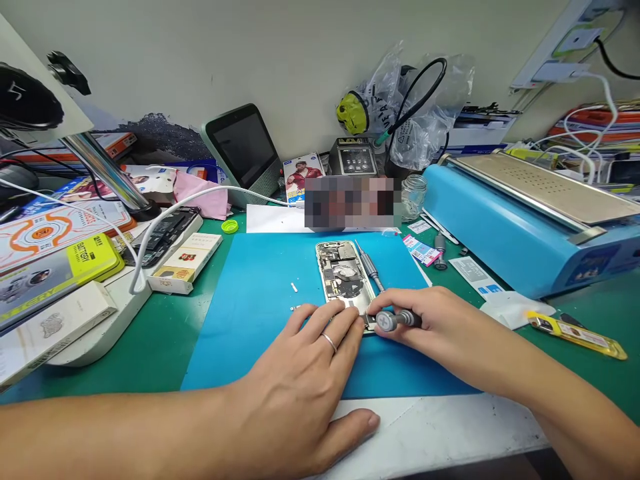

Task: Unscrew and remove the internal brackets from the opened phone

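An opened phone [344, 275] with its boards and parts exposed lies on a blue mat [250, 313]. My left hand [305, 373], with a ring on one finger, lies flat on the mat, fingers spread and fingertips pressing on the phone's near end. My right hand [440, 320] is closed round a grey screwdriver [395, 321], its tip at the phone's near end. A second screwdriver [369, 265] lies on the mat along the phone's right side. Small white bits [294, 287] lie on the mat left of the phone.
A blue flat-topped machine [525, 207] fills the right. A yellow knife [575, 333] lies near it. Boxes [186, 263], a white cable [150, 233] and packaging crowd the left. A small screen [245, 150], a glass jar [414, 195] and a soldering station [354, 159] stand at the back.
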A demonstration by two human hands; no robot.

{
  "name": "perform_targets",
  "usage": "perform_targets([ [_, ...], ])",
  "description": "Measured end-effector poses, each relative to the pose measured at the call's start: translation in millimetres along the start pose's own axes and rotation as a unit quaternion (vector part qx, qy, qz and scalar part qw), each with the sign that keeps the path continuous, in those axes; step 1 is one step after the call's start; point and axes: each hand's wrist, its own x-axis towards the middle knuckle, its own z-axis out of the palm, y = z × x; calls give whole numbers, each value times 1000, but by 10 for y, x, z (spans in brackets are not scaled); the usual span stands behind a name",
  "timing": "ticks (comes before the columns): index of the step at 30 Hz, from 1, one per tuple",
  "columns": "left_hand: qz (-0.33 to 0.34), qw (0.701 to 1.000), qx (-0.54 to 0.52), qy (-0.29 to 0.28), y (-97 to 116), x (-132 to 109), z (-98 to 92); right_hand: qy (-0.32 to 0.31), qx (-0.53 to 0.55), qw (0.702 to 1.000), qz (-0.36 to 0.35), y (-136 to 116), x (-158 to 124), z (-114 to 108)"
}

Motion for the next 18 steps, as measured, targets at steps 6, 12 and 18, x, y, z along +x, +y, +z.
perform_targets([
  [6, -7, 1000, -8, 0, 21, -3, -12, 26, 66, 997, 5, 14, -12, 33],
  [12, -8, 1000, -22, -3, 30, -4, -8, 33, 104, 994, -7, 47, 14, 71],
  [18, -8, 1000, -28, -10, 20, 0, -14, 28, 105, 994, -11, 46, 29, 82],
])
